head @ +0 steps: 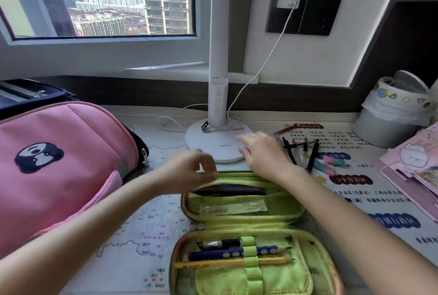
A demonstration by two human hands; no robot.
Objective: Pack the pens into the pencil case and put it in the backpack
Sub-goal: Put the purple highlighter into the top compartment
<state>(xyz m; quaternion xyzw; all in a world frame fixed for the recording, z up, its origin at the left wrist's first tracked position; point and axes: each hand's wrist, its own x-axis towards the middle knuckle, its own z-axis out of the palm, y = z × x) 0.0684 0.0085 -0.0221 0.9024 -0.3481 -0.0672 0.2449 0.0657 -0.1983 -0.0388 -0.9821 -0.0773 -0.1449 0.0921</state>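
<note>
A green pencil case (291, 268) lies unzipped and spread flat on the desk in front of me. Elastic loops in its near half hold a black pen, a blue pencil and a yellow pencil. Its far half has a mesh pocket with a clear ruler. My left hand (189, 171) pinches the far rim of the case. My right hand (263, 152) hovers with fingers spread, just left of several loose pens (305, 152) lying on the desk mat. A pink backpack (59, 164) with a dog patch lies to the left.
A white desk lamp (216, 145) stands behind the case, its cable running to a wall socket (288, 5). A lined waste bin (391, 114) sits at the back right. Pink booklets (412, 171) lie at the right edge. A dark bag (30, 95) rests behind the backpack.
</note>
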